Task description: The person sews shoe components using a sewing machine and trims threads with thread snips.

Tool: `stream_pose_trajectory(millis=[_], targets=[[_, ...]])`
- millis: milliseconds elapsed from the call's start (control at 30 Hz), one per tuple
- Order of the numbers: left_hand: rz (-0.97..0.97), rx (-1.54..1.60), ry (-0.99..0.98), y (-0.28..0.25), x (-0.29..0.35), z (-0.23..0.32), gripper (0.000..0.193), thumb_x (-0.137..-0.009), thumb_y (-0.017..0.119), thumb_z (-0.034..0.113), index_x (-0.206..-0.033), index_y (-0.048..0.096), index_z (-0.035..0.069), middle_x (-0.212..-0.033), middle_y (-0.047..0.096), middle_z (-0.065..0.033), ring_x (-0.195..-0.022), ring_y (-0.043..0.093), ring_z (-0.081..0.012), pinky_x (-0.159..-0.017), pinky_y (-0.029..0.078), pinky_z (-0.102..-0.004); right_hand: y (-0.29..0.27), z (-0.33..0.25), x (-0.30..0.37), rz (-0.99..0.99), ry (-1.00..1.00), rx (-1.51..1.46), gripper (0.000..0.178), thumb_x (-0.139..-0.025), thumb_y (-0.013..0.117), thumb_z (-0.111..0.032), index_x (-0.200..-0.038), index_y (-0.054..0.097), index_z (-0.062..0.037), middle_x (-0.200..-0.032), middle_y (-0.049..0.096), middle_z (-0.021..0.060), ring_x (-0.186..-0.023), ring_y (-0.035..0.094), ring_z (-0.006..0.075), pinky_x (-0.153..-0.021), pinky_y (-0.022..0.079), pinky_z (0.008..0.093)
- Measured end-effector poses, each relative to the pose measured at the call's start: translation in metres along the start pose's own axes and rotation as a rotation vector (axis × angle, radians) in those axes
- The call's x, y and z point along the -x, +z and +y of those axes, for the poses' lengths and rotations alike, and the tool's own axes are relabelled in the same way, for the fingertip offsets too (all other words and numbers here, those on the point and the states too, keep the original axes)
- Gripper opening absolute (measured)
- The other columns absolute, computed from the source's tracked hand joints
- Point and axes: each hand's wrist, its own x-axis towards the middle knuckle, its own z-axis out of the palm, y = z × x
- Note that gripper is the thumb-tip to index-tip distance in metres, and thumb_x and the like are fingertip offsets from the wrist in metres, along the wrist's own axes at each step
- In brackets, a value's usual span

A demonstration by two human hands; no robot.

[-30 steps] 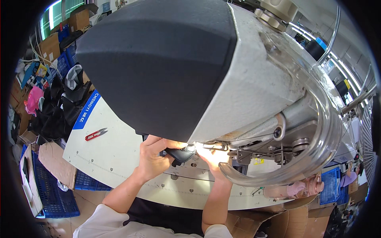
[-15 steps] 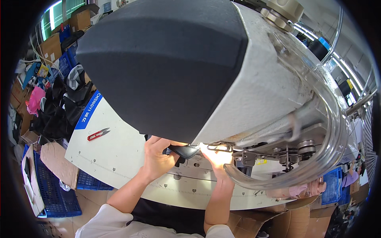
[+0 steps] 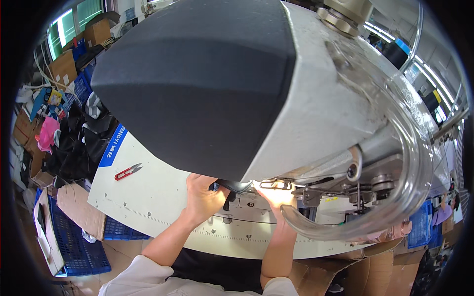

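Observation:
A large sewing machine head with a black cover (image 3: 197, 98) and a pale grey body fills the upper middle, hiding much of the work below. Under its lower left edge, my left hand (image 3: 203, 198) has its fingers bent and pressed around a glossy black piece (image 3: 238, 187), whose kind I cannot make out. Across from it, beside the needle area, my right hand (image 3: 277, 195) lies in the bright lamp light. Glare and metal machine parts cover its fingers, so its grip does not show.
Red-handled thread snips (image 3: 128, 171) lie on the white machine table (image 3: 163, 197), left of my left hand. A clear curved guard (image 3: 335, 230) arches right of my right hand. Blue crates (image 3: 81, 241) stand at the left, cardboard boxes (image 3: 365, 276) at the lower right.
The whole view has shifted slightly. Less of the black piece shows beside my left hand. A metal machine lever, blurred before, now appears sharp and lower. Both hands stay under the machine head.

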Motion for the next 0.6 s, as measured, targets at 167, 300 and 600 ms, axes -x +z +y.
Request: stream_pose_trajectory(millis=[167,300,600], targets=[[0.043,-0.02,-0.015,0.0,0.003,0.008,0.031,-0.06,0.067,-0.014,-0.084,0.074,0.004,-0.084,0.069,-0.0066,-0.079,0.064,-0.0212,-0.068,0.049,-0.0302,-0.001,-0.003,-0.004,0.002,-0.009,0.022,0.019,-0.079,0.08,-0.012,-0.088,0.067,-0.0015,-0.083,0.067,0.0054,-0.073,0.062,0.0122,-0.069,0.052,0.0277],[0.028,-0.055,0.001,0.001,0.002,0.002,0.033,-0.06,0.067,-0.014,-0.085,0.074,0.005,-0.083,0.069,-0.006,-0.078,0.064,-0.0216,-0.068,0.049,-0.0298,-0.003,0.001,-0.006,-0.024,-0.017,0.067,0.019,-0.079,0.08,-0.012,-0.088,0.067,-0.0018,-0.083,0.067,0.0055,-0.074,0.062,0.0122,-0.069,0.052,0.0278],[0.027,-0.036,-0.011,-0.003,0.012,0.011,0.035,-0.058,0.067,-0.014,-0.088,0.071,0.004,-0.089,0.067,-0.0087,-0.086,0.063,-0.0269,-0.074,0.05,-0.0332,-0.059,0.152,-0.031,0.241,-0.152,1.172,0.044,-0.088,0.07,-0.037,-0.113,0.062,-0.0025,-0.112,0.064,0.0027,-0.107,0.057,0.0178,-0.094,0.046,0.0393]])
